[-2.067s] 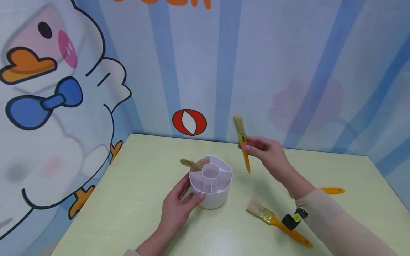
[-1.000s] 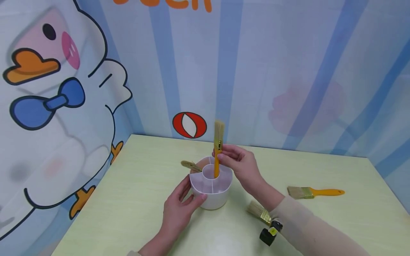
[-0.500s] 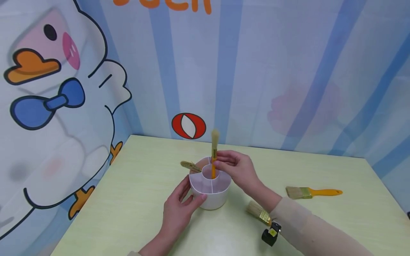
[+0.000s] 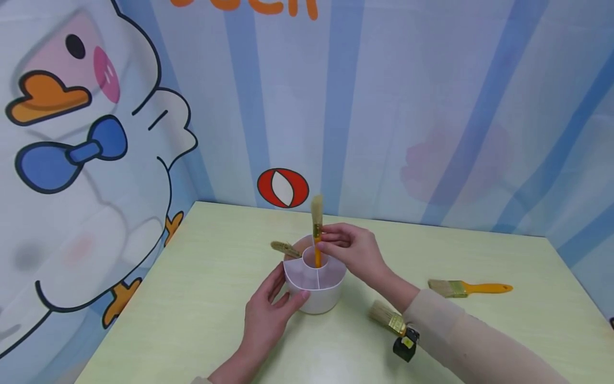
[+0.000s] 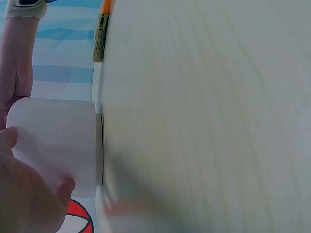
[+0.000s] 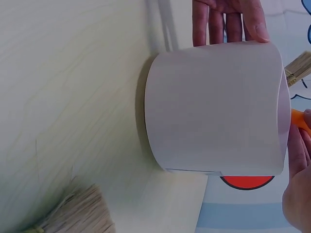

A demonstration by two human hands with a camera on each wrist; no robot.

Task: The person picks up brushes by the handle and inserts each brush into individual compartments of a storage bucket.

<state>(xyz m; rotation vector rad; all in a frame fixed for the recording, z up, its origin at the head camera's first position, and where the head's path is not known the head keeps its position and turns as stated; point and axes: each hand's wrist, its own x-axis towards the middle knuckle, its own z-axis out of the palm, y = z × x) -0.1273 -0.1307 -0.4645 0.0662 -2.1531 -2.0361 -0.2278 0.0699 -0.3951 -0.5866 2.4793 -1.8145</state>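
Observation:
In the head view a white round holder (image 4: 318, 301) with several compartments stands on the table. My left hand (image 4: 268, 314) grips its left side, thumb toward the front. With thumb and fingers, my right hand (image 4: 357, 253) pinches a paintbrush (image 4: 317, 216) by its orange handle. The brush stands bristles up, its handle end inside the holder's round middle compartment. A second paintbrush (image 4: 285, 248) leans out of the rear left compartment. From the right wrist side, the holder (image 6: 218, 111) hides the handle below its rim, while the left fingers (image 6: 233, 29) lie against its wall.
A wide paintbrush (image 4: 386, 318) lies right of the holder, its handle hidden under my right sleeve and the black wrist camera (image 4: 405, 344). Another paintbrush (image 4: 460, 288) lies farther right on the pale table (image 4: 206, 266). A printed cartoon backdrop (image 4: 374, 106) rises behind.
My right hand has brought the paintbrush left from beside the holder and lowered its handle into the middle compartment. The brush now stands slightly farther left. My left hand has stayed on the holder.

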